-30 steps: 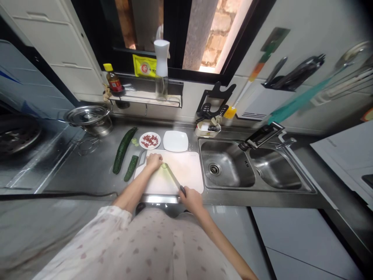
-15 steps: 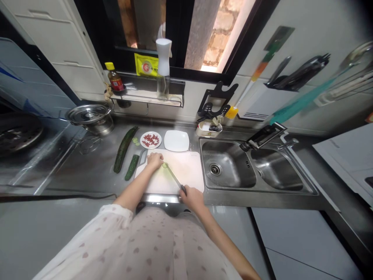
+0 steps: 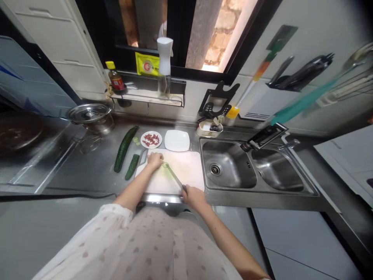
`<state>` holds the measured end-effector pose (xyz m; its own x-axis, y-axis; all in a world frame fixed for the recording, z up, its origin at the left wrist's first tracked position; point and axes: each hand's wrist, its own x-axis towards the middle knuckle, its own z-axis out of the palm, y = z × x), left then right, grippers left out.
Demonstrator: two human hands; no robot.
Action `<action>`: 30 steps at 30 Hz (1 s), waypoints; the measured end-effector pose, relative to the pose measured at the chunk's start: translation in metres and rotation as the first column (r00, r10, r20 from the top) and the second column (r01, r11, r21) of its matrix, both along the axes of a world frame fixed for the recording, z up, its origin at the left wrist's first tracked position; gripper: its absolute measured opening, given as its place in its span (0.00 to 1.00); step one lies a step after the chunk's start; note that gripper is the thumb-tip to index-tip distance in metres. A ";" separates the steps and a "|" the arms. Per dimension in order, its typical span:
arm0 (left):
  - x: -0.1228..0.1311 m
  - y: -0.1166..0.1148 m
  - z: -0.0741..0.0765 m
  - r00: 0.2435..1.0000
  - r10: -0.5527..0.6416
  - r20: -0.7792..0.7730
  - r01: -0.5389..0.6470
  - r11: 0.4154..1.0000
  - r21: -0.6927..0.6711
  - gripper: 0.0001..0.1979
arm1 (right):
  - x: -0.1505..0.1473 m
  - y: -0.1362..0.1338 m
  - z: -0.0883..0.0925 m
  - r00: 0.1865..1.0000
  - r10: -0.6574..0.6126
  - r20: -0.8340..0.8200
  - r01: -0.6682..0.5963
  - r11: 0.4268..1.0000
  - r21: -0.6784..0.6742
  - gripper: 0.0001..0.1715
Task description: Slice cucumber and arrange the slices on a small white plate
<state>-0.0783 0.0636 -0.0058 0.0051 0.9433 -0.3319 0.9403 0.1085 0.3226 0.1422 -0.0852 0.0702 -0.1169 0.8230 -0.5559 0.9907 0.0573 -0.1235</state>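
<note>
A white cutting board (image 3: 190,171) lies on the steel counter. My right hand (image 3: 194,196) is wrapped round the dark handle of a knife (image 3: 175,177), whose blade points up and left across the board. At the blade's tip lies a thin pale green cucumber slice (image 3: 166,165). My left hand (image 3: 155,160) rests at the board's upper left with fingers bent together. Its fingertips are close by the slice, and what they pinch, if anything, is too small to make out. Left of the board are a short cucumber piece (image 3: 132,167) and a long dark green cucumber (image 3: 125,149).
Behind the board stand a plate of red chopped pieces (image 3: 151,139) and a white square plate (image 3: 176,140). Small green slices (image 3: 135,140) lie beside the long cucumber. A double sink (image 3: 230,167) is at the right, a lidded steel pot (image 3: 93,118) at the left.
My right hand has shifted slightly right with the knife, and the blade shows a broader face. My left hand stays in about the same place.
</note>
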 end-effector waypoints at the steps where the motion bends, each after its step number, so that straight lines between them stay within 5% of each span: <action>1: 0.000 0.000 0.000 1.000 0.000 0.002 0.000 1.000 -0.001 0.11 | 0.000 0.000 -0.001 1.000 0.004 0.002 -0.004 1.000 -0.006 0.20; 16: 0.000 -0.001 -0.001 1.000 0.009 -0.001 -0.009 1.000 0.006 0.11 | -0.005 0.006 -0.014 0.999 0.039 0.000 -0.039 0.998 0.041 0.21; 30: 0.001 0.000 0.001 1.000 0.006 -0.024 -0.006 1.000 0.006 0.12 | -0.015 0.015 0.005 1.000 0.009 -0.023 -0.009 1.000 -0.027 0.21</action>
<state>-0.0771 0.0631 -0.0052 -0.0084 0.9452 -0.3264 0.9470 0.1124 0.3010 0.1274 -0.0698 0.0754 -0.1373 0.8064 -0.5753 0.9870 0.0626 -0.1479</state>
